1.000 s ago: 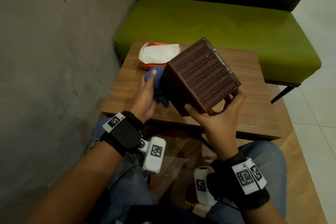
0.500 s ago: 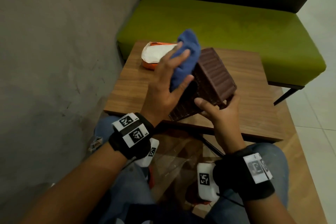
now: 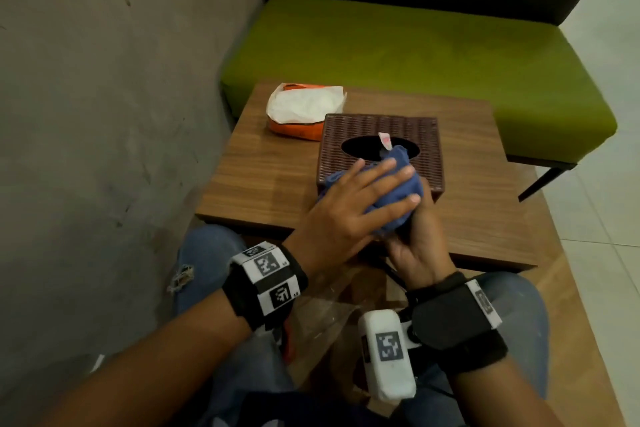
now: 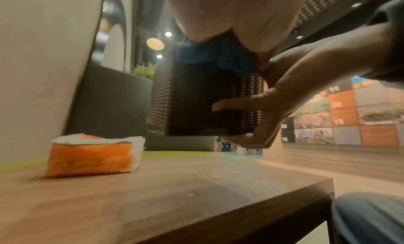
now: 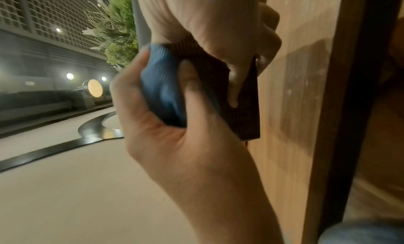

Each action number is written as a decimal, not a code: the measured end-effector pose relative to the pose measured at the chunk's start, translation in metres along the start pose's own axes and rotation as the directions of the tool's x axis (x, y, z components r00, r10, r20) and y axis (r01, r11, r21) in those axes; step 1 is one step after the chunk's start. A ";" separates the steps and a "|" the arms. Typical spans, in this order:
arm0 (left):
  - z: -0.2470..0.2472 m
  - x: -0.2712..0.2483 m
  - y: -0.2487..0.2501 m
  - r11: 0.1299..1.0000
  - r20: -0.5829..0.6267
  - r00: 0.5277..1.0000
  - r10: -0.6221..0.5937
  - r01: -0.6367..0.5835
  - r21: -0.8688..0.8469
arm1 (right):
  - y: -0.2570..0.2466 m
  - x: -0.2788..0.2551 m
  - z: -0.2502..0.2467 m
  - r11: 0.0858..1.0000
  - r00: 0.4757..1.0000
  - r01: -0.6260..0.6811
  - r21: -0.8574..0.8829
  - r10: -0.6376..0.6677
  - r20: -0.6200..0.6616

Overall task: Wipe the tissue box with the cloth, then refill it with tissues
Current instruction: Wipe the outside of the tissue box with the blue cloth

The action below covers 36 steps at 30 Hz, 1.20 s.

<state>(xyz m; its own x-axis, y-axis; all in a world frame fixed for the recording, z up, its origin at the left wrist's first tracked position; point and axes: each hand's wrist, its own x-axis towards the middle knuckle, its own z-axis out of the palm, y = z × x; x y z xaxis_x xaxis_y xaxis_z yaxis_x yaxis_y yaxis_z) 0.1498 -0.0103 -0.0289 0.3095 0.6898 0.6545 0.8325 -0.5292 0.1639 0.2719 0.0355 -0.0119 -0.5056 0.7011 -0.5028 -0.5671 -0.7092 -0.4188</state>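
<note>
Head view first: a brown woven tissue box (image 3: pixel 381 146) sits in the middle of the frame with its oval opening facing up, over a wooden table (image 3: pixel 263 177), and a small white tag pokes up at the opening's rim. At the lower edge of the box top the left hand (image 3: pixel 349 215) lies flat with its fingers stretched out, pressing a bunched blue cloth (image 3: pixel 398 191) down onto the near corner of the box. Just right of it, the right hand (image 3: pixel 419 246) comes up from below and grips that same near corner, mostly hidden behind the cloth. In the left wrist view the box (image 4: pixel 196 101) hangs clear of the tabletop (image 4: pixel 153 187), near the centre of the frame, with the right hand (image 4: pixel 284 101) wrapped round its lower right corner, thumb across the front face and fingers underneath, and the cloth (image 4: pixel 210 56) bunched on top. In the right wrist view the left hand's (image 5: pixel 174 118) fingers (image 5: pixel 190 82) lie over the cloth (image 5: pixel 159 88) against the box (image 5: pixel 240 101). An orange pack of white tissues (image 3: pixel 304 111) rests on the table toward the upper left of the box, close to it but apart, and a green bench (image 3: pixel 415 45) fills the top of the head view behind the table
</note>
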 end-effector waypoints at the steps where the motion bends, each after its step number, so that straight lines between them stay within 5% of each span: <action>1: -0.001 0.000 -0.003 0.998 0.020 0.999 0.044 -0.044 0.037 | 0.002 0.001 -0.002 1.000 1.000 -0.011 0.018 0.011 0.007; 4: -0.010 -0.014 -0.020 0.998 -0.009 0.998 -0.064 0.064 0.026 | -0.002 0.001 -0.004 0.996 0.996 0.089 -0.023 -0.089 -0.006; 6: -0.021 -0.022 -0.022 0.897 -0.082 0.916 -0.392 0.360 -0.258 | -0.007 0.004 -0.010 0.966 0.970 0.234 -0.105 -0.239 -0.035; 8: -0.025 -0.015 -0.022 0.544 -0.040 0.649 -0.760 0.601 -0.585 | -0.006 0.006 -0.016 0.901 0.929 0.360 -0.242 -0.369 0.006; 10: -0.027 0.001 -0.029 0.091 0.174 0.371 -0.912 0.598 -0.796 | -0.005 0.009 -0.021 0.826 0.892 0.437 -0.356 -0.450 0.050; 12: -0.031 0.015 -0.043 -0.277 0.436 0.244 -0.866 0.493 -0.825 | -0.012 0.009 -0.029 0.732 0.858 0.494 -0.469 -0.500 0.122; 13: -0.037 0.021 -0.048 -0.353 0.502 0.221 -0.836 0.483 -0.801 | -0.018 0.007 -0.034 0.677 0.849 0.510 -0.531 -0.498 0.179; 15: -0.050 0.027 -0.061 -0.379 0.532 0.239 -0.812 0.478 -0.792 | -0.031 -0.001 -0.041 0.528 0.837 0.525 -0.667 -0.460 0.295; 17: -0.064 0.030 -0.074 -0.339 0.547 0.356 -0.757 0.502 -0.796 | -0.041 -0.009 -0.046 0.338 0.816 0.548 -0.765 -0.419 0.399; 22: -0.088 0.048 -0.067 0.202 0.407 0.595 -0.693 0.702 -0.682 | -0.045 -0.009 -0.044 0.032 0.752 0.619 -0.785 -0.312 0.580; 24: -0.086 0.052 -0.058 0.395 0.361 0.628 -0.689 0.744 -0.540 | -0.039 -0.005 -0.044 -0.120 0.689 0.657 -0.744 -0.305 0.658; 25: -0.082 0.050 -0.059 0.389 0.360 0.599 -0.715 0.769 -0.506 | -0.038 -0.003 -0.043 -0.192 0.638 0.684 -0.704 -0.310 0.705; 29: -0.076 0.026 -0.069 -0.143 0.671 0.379 -0.637 0.798 -0.586 | -0.039 -0.001 -0.039 -0.441 0.426 0.740 -0.508 -0.277 0.861; 32: -0.066 0.001 -0.068 -0.413 0.837 0.196 -0.510 0.798 -0.438 | -0.039 -0.001 -0.034 -0.525 0.335 0.740 -0.420 -0.254 0.907; 33: -0.063 -0.004 -0.066 -0.466 0.862 0.173 -0.476 0.782 -0.414 | -0.039 0.000 -0.032 -0.531 0.321 0.749 -0.397 -0.234 0.918; 36: -0.059 -0.008 -0.060 -0.523 0.868 0.220 -0.445 0.723 -0.451 | -0.039 0.002 -0.030 -0.522 0.321 0.769 -0.369 -0.182 0.929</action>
<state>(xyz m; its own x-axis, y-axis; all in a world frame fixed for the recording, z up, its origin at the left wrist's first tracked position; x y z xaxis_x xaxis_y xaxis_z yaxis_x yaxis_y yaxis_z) 0.0700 -0.0129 -0.0007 0.0965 0.8162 -0.5696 -0.4188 0.5525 0.7207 0.3127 0.0624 -0.0197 -0.6633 0.4229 0.6174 0.1468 0.8825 -0.4467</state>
